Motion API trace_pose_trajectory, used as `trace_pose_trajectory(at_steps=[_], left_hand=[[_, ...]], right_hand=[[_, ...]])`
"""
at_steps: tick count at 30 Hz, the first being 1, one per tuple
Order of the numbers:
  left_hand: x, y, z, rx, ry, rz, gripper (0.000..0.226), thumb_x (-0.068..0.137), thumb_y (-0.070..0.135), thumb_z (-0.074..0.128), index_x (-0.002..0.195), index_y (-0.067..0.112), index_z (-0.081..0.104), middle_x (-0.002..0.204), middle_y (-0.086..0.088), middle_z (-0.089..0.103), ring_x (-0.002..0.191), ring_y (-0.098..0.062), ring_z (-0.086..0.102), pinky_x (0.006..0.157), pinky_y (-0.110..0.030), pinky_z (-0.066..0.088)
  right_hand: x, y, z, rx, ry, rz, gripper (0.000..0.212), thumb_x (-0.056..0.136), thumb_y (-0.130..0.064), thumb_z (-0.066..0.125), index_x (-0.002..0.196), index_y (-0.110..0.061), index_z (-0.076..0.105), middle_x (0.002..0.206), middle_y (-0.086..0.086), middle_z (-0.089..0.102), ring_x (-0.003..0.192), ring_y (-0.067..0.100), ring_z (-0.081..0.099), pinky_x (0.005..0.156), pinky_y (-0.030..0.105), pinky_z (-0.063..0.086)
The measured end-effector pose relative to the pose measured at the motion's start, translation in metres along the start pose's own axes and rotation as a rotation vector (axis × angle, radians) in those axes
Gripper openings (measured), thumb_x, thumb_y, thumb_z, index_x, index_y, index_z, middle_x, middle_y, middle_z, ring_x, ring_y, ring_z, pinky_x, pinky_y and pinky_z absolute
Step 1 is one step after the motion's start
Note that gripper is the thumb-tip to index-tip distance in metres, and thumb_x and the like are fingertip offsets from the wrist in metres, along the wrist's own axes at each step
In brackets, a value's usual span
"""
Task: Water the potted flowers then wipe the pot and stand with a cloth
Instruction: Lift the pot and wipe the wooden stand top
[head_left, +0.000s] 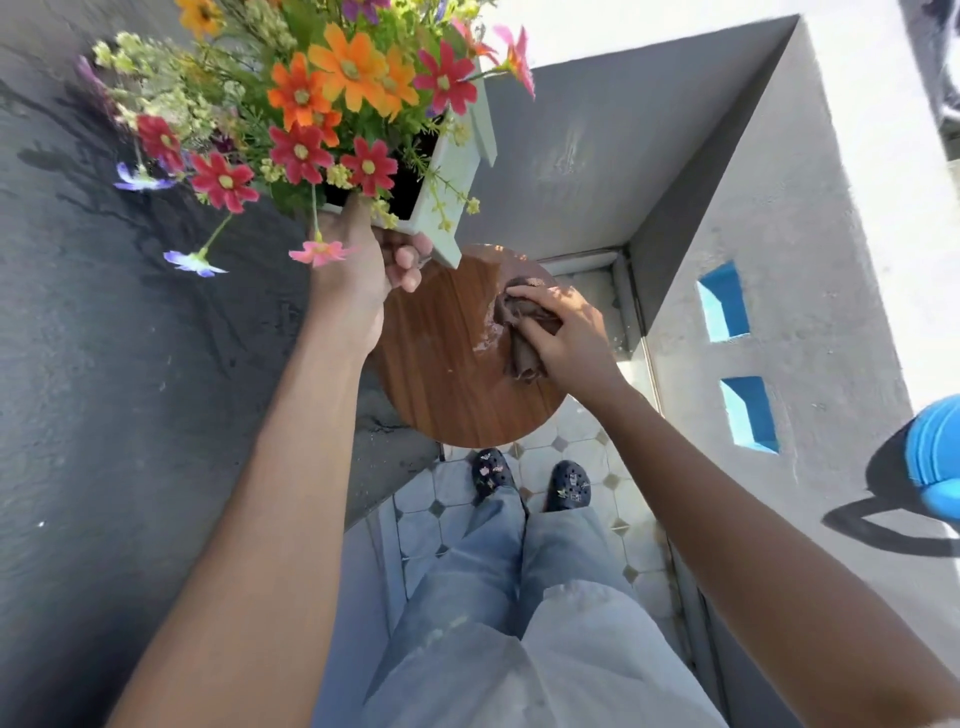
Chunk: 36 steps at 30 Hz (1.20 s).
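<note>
My left hand (366, 265) grips the near edge of the pale green, fence-shaped pot (457, 171) and holds it lifted, tilted to the left, off the stand. Orange, red, pink and purple flowers (311, 104) spill out of it. The stand (441, 374) is a round brown wooden top below the pot, with a wet patch near its far right side. My right hand (563, 332) presses a crumpled brown cloth (519, 332) flat on that wet part of the top.
A dark wet wall ledge (130, 312) runs along the left. A grey concrete wall (779, 260) with blue openings stands on the right. A blue watering can (935, 457) sits on it at the right edge. My feet are on the tiled floor (571, 452) just below the stand.
</note>
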<state>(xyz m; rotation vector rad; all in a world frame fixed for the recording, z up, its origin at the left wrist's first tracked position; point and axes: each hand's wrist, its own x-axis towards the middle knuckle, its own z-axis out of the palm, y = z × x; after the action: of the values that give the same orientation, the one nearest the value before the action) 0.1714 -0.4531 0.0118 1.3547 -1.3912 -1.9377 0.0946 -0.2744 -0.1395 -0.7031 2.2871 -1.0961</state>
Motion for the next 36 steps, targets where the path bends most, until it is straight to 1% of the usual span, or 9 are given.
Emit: trace_pose_trajectory(at_steps=[4,6,10,14,19,24,30,33,36], left_hand=[[-0.002,0.000,-0.003,-0.029,0.007,-0.025,0.035,0.103,0.018,0.029,0.075,0.012,0.050,0.051,-0.009,0.061,0.038,-0.010,0.042,0.037,-0.021,0.031],[-0.002,-0.001,-0.005,-0.020,0.004,-0.024,0.036,0.103,0.017,0.029,0.074,0.011,0.051,0.050,-0.008,0.061,0.039,-0.010,0.042,0.037,-0.021,0.031],[-0.005,-0.004,-0.008,-0.008,-0.001,-0.019,0.037,0.103,0.017,0.029,0.075,0.012,0.053,0.053,-0.009,0.062,0.040,-0.010,0.042,0.038,-0.022,0.032],[-0.007,-0.004,-0.007,-0.005,0.007,-0.021,0.037,0.102,0.015,0.030,0.072,0.012,0.051,0.059,-0.014,0.059,0.040,-0.011,0.041,0.037,-0.021,0.031],[-0.003,0.000,-0.007,0.009,0.019,-0.038,0.035,0.103,0.017,0.030,0.073,0.012,0.049,0.059,-0.015,0.059,0.041,-0.011,0.041,0.037,-0.022,0.031],[0.006,0.005,-0.006,0.022,0.025,-0.018,0.035,0.100,0.013,0.030,0.070,0.010,0.048,0.060,-0.016,0.058,0.039,-0.012,0.041,0.036,-0.021,0.030],[0.017,0.003,-0.011,0.033,0.000,-0.003,0.039,0.100,0.014,0.030,0.070,0.008,0.054,0.058,-0.014,0.060,0.040,-0.012,0.041,0.036,-0.021,0.032],[0.026,-0.001,-0.017,0.046,0.005,-0.001,0.029,0.099,0.018,0.032,0.090,-0.002,0.051,0.058,-0.014,0.062,0.040,-0.013,0.043,0.037,-0.021,0.033],[0.035,-0.003,-0.020,0.042,0.009,0.017,0.025,0.098,0.018,0.032,0.104,-0.001,0.047,0.055,-0.012,0.063,0.039,-0.013,0.044,0.037,-0.021,0.034]], right_hand=[[0.008,0.017,0.013,-0.128,0.007,0.082,0.041,0.094,-0.026,0.061,0.134,-0.016,0.057,0.125,0.004,0.062,0.118,0.019,0.052,0.097,0.019,0.035],[0.006,0.036,0.022,-0.236,-0.010,0.221,0.053,0.095,-0.030,0.060,0.141,-0.008,0.046,0.134,0.013,0.054,0.124,0.030,0.050,0.101,0.032,0.038],[-0.008,0.043,0.032,-0.390,0.180,0.098,0.041,0.093,-0.024,0.057,0.134,-0.024,0.052,0.143,0.009,0.044,0.130,0.031,0.034,0.104,0.051,0.032],[-0.017,0.045,0.054,-0.580,0.036,-0.058,0.049,0.099,-0.048,0.046,0.146,-0.034,0.042,0.148,0.012,0.042,0.132,0.038,0.039,0.103,0.056,0.038],[0.006,0.039,0.083,-0.506,0.081,0.080,0.046,0.099,-0.034,0.050,0.144,-0.027,0.047,0.136,0.021,0.047,0.122,0.042,0.043,0.097,0.052,0.046],[-0.040,0.003,0.168,-0.488,-0.114,-0.261,0.056,0.082,-0.008,0.067,0.136,-0.018,0.056,0.123,0.019,0.052,0.097,0.037,0.048,0.076,0.046,0.054],[-0.057,0.039,0.142,-0.594,-0.180,-0.542,0.049,0.090,-0.018,0.059,0.139,-0.021,0.054,0.125,0.018,0.054,0.102,0.036,0.049,0.078,0.044,0.047],[-0.022,0.080,0.088,-0.622,-0.027,-0.398,0.043,0.095,-0.030,0.057,0.137,-0.026,0.055,0.123,0.019,0.057,0.105,0.037,0.051,0.082,0.048,0.048],[0.035,0.088,0.063,-0.577,0.129,0.038,0.046,0.098,-0.033,0.042,0.144,-0.024,0.045,0.139,0.019,0.049,0.126,0.039,0.041,0.105,0.052,0.035]])
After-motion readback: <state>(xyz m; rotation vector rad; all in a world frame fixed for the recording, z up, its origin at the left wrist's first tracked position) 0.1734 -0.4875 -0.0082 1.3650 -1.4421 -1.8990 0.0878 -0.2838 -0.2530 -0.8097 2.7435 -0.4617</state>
